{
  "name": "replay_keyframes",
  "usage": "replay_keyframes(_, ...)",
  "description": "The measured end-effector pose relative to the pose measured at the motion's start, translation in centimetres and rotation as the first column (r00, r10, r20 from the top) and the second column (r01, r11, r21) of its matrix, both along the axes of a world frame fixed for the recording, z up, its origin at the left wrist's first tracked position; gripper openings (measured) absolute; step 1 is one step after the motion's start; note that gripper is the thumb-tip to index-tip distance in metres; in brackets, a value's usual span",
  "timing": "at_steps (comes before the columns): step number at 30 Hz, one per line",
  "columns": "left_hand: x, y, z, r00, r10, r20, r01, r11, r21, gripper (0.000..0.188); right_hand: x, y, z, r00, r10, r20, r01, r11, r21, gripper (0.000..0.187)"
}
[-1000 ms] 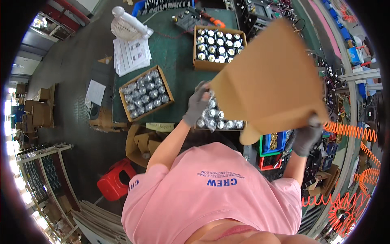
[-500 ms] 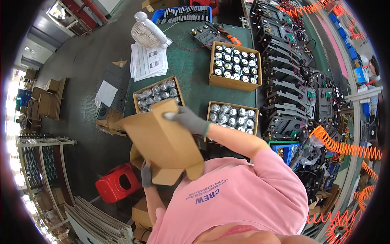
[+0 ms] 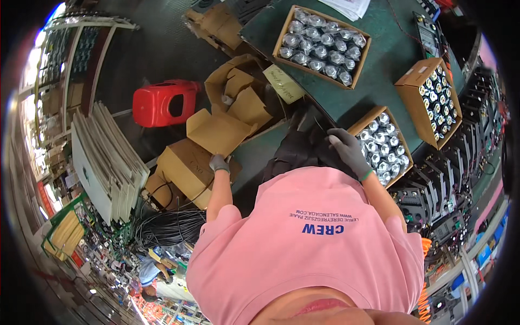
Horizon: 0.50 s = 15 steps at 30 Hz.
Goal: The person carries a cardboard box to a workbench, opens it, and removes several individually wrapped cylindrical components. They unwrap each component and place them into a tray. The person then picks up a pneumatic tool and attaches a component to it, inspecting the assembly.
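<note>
A folded cardboard piece slants over the cartons at my left, with its lower edge at my gloved left hand, whose fingers are closed on it. My gloved right hand is by the near corner of a cardboard box of clear-capped parts. Its fingers are curled in, and a thin dark strip shows at their tips; what they hold is too small to make out. Beyond the left hand is an open carton with loose cardboard inside. A closed carton stands right beneath that hand.
On the green table are a second box of clear-capped parts and a tilted box of brass-centred parts. A red stool and leaning white panels are at the left. Black metal units line the right.
My view has swung toward the left side. The cardboard piece has gone from in front of my chest to over the cartons. My right hand has let go of it and moved to the right.
</note>
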<state>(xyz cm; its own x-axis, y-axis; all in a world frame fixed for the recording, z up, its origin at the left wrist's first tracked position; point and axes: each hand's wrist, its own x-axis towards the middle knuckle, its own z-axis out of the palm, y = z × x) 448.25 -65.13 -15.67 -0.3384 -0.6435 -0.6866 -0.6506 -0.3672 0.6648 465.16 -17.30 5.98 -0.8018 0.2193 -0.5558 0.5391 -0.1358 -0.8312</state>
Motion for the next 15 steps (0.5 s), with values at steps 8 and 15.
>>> replay_keyframes(8, -7.8, 5.2, -2.4, 0.851, -0.428, 0.305, 0.434, 0.899, 0.050, 0.037, 6.0, 2.7, 3.6, 0.980, -0.197, 0.028, 0.176, 0.925, 0.338, 0.029)
replay_keyframes(15, -12.4, 11.1, -3.3, 0.504, -0.843, 0.187, 0.792, 0.366, -0.488, 0.038, 13.6, 4.8, -0.3, 0.896, -0.444, 0.002, 0.285, 0.579, 0.764, 0.025)
